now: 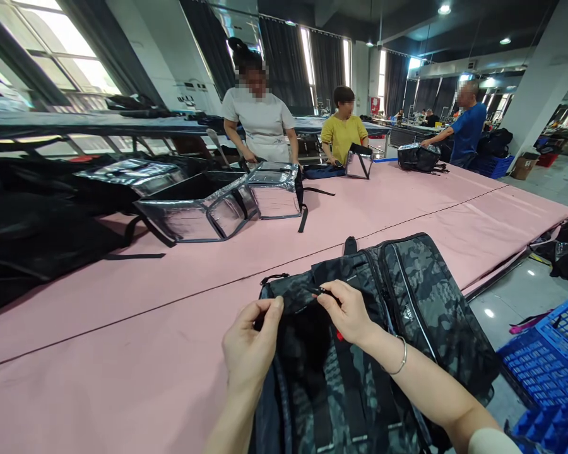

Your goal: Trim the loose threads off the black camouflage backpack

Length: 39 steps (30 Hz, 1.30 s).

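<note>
A dark camouflage backpack (421,296) lies on the pink-covered table in front of me, with black straps and a pale line along one zip. At its upper left edge, my left hand (254,340) is closed in a pinch, thumb against forefinger; whatever is between them is too small to make out. My right hand (348,312), with a bangle on the wrist, reaches across the bag. Its thumb and forefinger pinch a small thin black piece (315,290), whose kind I cannot tell. A small red tag lies just below that hand.
Silver-lined open bags (189,217) and black bags (42,227) lie on the pink table (137,359) at the left. Across it stand people, one in white (260,126), one in yellow, one in blue. Blue plastic crates (544,359) stand on the floor at the right.
</note>
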Motion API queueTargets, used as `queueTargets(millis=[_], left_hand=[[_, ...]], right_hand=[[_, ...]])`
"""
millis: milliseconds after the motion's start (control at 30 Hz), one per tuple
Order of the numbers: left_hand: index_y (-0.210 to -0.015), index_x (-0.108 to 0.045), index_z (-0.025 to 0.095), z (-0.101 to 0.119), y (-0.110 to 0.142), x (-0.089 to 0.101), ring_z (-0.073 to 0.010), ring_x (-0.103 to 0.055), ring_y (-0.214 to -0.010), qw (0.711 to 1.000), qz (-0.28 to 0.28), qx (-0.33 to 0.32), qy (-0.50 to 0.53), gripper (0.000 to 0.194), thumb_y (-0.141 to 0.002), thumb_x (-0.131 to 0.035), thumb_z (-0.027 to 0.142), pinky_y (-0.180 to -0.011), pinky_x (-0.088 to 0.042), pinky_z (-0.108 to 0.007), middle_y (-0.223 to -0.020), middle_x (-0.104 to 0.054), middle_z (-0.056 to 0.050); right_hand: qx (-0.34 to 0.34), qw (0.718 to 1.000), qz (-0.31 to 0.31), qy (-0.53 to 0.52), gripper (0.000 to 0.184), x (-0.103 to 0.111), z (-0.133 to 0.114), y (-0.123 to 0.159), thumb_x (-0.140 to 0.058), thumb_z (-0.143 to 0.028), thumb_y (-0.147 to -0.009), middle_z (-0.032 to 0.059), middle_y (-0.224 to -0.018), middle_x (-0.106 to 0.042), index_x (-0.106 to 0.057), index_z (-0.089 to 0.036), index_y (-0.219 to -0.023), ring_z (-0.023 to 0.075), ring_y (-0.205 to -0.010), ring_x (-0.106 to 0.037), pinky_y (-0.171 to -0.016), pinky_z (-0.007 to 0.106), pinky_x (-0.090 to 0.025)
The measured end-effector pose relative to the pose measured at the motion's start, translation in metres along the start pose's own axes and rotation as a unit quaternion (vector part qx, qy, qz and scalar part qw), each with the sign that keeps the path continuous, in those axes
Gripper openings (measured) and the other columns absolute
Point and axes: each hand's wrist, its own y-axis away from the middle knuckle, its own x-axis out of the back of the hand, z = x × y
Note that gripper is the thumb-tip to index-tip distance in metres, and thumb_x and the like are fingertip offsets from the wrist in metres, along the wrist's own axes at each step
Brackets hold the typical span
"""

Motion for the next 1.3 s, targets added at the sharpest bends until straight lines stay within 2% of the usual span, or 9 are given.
queueTargets(millis=[67,167,233,333,500,667,867,1100,1300], left_hand=[[-0.070,-0.061,0.021,-0.002,0.001,-0.001,-0.0184,-0.054,-0.075,0.999,0.001,-0.041,-0.032,0.030,-0.073,-0.058,0.050,-0.074,-0.041,-0.030,-0.075,-0.059,-0.001],[-0.073,-0.064,0.022,-0.005,0.003,-0.001,-0.0203,-0.055,-0.082,0.985,-0.021,-0.140,-0.095,0.027,-0.076,-0.056,0.048,-0.077,-0.042,-0.032,-0.078,-0.061,-0.003],[-0.074,-0.065,0.023,-0.006,0.003,-0.001,-0.0202,-0.055,-0.083,0.972,-0.042,-0.198,-0.123,0.025,-0.079,-0.054,0.045,-0.075,-0.043,-0.031,-0.077,-0.062,-0.003],[-0.075,-0.065,0.024,-0.006,0.003,-0.001,-0.0197,-0.055,-0.080,0.962,-0.039,-0.231,-0.140,0.025,-0.081,-0.052,0.044,-0.072,-0.043,-0.030,-0.076,-0.062,-0.003],[-0.074,-0.065,0.024,-0.004,0.004,-0.004,-0.0207,-0.055,-0.079,0.963,-0.019,-0.224,-0.150,0.025,-0.080,-0.053,0.046,-0.071,-0.044,-0.031,-0.074,-0.063,-0.003],[-0.072,-0.064,0.025,-0.002,0.005,-0.006,-0.0207,-0.055,-0.078,0.968,-0.011,-0.214,-0.131,0.025,-0.079,-0.054,0.047,-0.073,-0.044,-0.032,-0.073,-0.062,-0.003],[-0.071,-0.063,0.024,-0.007,0.002,-0.001,-0.0202,-0.057,-0.076,0.991,0.004,-0.100,-0.086,0.027,-0.076,-0.055,0.049,-0.075,-0.042,-0.033,-0.075,-0.061,-0.002],[-0.073,-0.063,0.023,-0.009,0.002,-0.004,-0.0201,-0.056,-0.078,0.987,0.010,-0.118,-0.113,0.028,-0.078,-0.054,0.049,-0.074,-0.042,-0.032,-0.076,-0.061,-0.002],[-0.074,-0.063,0.023,-0.007,0.005,-0.007,-0.0203,-0.055,-0.079,0.959,-0.015,-0.242,-0.148,0.024,-0.082,-0.052,0.043,-0.074,-0.044,-0.031,-0.073,-0.062,-0.003]], right_hand=[[-0.065,0.994,-0.011,-0.088,0.024,-0.004,-0.002,-0.001,-0.051,-0.041,-0.086,0.0016,-0.076,-0.062,-0.062,-0.019,-0.085,0.0140,-0.070,-0.056,-0.063,0.024,-0.043],[-0.167,0.973,-0.048,-0.150,0.030,-0.014,0.000,-0.001,-0.067,-0.047,-0.072,-0.0063,-0.057,-0.047,-0.061,-0.018,-0.077,0.0089,-0.053,-0.042,-0.052,0.022,-0.034],[-0.203,0.964,-0.061,-0.162,0.035,-0.019,0.004,0.000,-0.072,-0.049,-0.064,-0.0081,-0.053,-0.040,-0.058,-0.017,-0.067,0.0070,-0.051,-0.034,-0.050,0.021,-0.028],[-0.230,0.949,-0.053,-0.211,0.042,-0.022,0.007,-0.001,-0.073,-0.054,-0.059,-0.0068,-0.055,-0.044,-0.055,-0.016,-0.060,0.0076,-0.053,-0.036,-0.052,0.022,-0.030],[-0.266,0.913,-0.039,-0.306,0.045,-0.021,0.002,-0.002,-0.078,-0.053,-0.050,-0.0056,-0.057,-0.049,-0.054,-0.017,-0.059,0.0090,-0.056,-0.043,-0.057,0.023,-0.037],[-0.265,0.908,-0.033,-0.324,0.043,-0.022,0.010,0.001,-0.082,-0.047,-0.049,-0.0060,-0.057,-0.051,-0.053,-0.016,-0.060,0.0079,-0.055,-0.044,-0.055,0.022,-0.037],[-0.285,0.889,-0.011,-0.357,0.041,-0.010,0.018,-0.005,-0.077,-0.049,-0.056,-0.0046,-0.056,-0.053,-0.054,-0.016,-0.064,0.0025,-0.041,-0.025,-0.041,0.020,-0.018],[-0.237,0.929,0.012,-0.285,0.033,-0.014,0.006,-0.002,-0.068,-0.047,-0.064,-0.0015,-0.060,-0.054,-0.063,-0.015,-0.068,0.0073,-0.051,-0.038,-0.048,0.022,-0.030],[-0.236,0.948,0.005,-0.211,0.025,-0.024,0.012,0.002,-0.071,-0.038,-0.060,-0.0053,-0.056,-0.049,-0.058,-0.016,-0.063,0.0081,-0.054,-0.039,-0.053,0.022,-0.034]])
